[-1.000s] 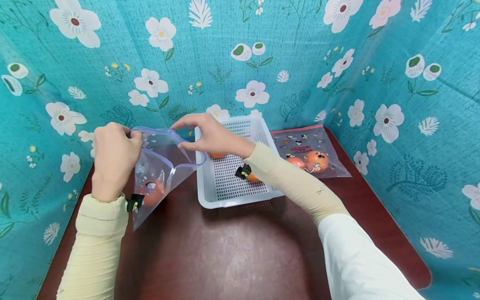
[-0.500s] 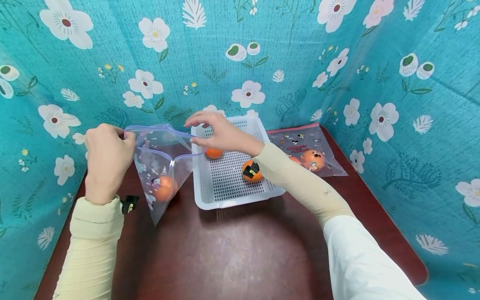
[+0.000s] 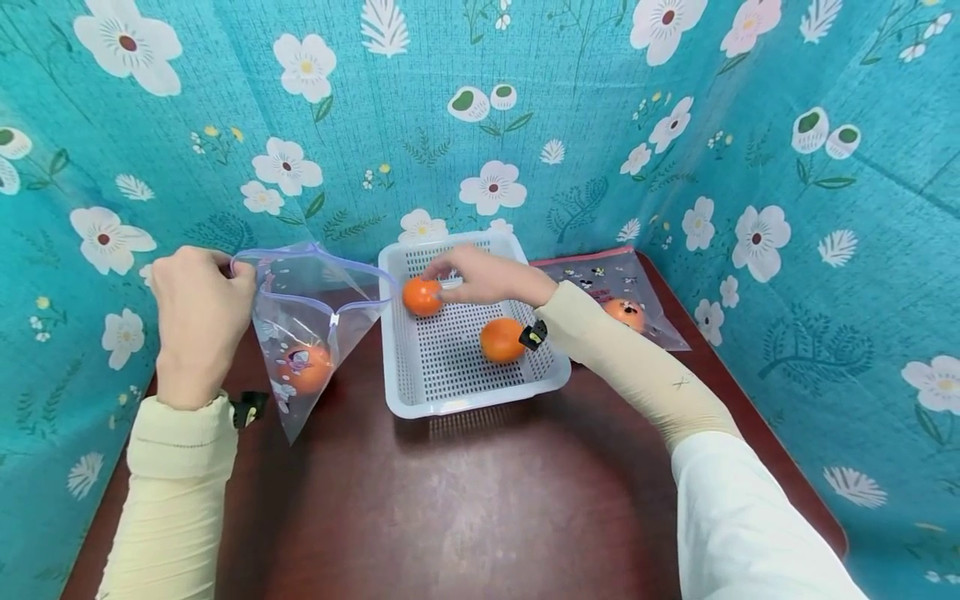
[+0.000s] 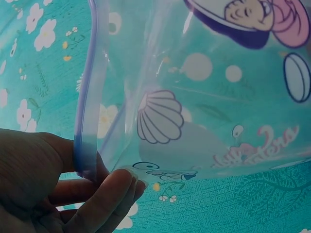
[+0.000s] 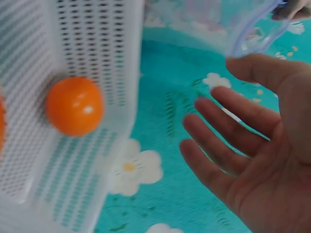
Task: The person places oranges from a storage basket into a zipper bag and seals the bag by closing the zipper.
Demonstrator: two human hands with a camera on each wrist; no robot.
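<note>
My left hand (image 3: 198, 321) pinches the purple-edged rim of a clear zip bag (image 3: 352, 287) and holds it up, mouth open. An orange (image 3: 307, 369) sits low in that bag. In the left wrist view, thumb and fingers grip the bag (image 4: 204, 97) by its corner, beside shell and cartoon prints. My right hand (image 3: 487, 275) is over the white basket (image 3: 450, 407), fingertips close to an orange (image 3: 422, 297) at its left side. The right wrist view shows the hand (image 5: 262, 145) with spread, relaxed fingers and nothing in them. Another orange (image 3: 501, 340) lies in the basket's right part.
A second clear bag (image 3: 660, 321) with a red zip edge lies behind and right of the basket, an orange (image 3: 625, 312) showing inside. Flowered teal cloth (image 3: 570, 125) surrounds the dark wooden table (image 3: 465, 500) at the back and sides.
My right hand has left the purple-edged bag's rim and moved right, over the basket near the left orange. My left hand and the bag have shifted slightly left in view.
</note>
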